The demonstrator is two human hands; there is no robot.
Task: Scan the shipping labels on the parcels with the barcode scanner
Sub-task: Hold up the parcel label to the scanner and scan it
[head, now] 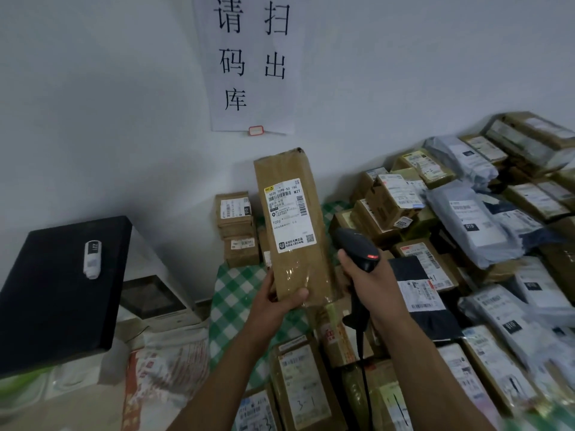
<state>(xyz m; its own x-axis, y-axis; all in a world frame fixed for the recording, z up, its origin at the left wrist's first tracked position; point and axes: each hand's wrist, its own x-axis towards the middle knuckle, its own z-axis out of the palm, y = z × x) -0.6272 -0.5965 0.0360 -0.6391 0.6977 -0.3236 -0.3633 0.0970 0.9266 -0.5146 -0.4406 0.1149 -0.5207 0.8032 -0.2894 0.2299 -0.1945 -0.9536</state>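
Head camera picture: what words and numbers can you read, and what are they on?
"请扫码出库": paper sign on the wall.
"T098-50", "M2T", "T098": shipping label on the held brown parcel.
"3-1": handwritten on a near parcel.
"010": grey bag.
Other labels' print: too small to read.

Wall sign (252,63) (large printed characters), black case (46,290), white device (92,259) atop, green checked cloth (230,300)

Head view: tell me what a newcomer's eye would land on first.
The tall brown parcel held upright at centre by the left hand, its white label facing the camera. Just right of it, the right hand grips a black scanner with a red light. Above hangs a big paper sign on the wall; parcels pile up at right.
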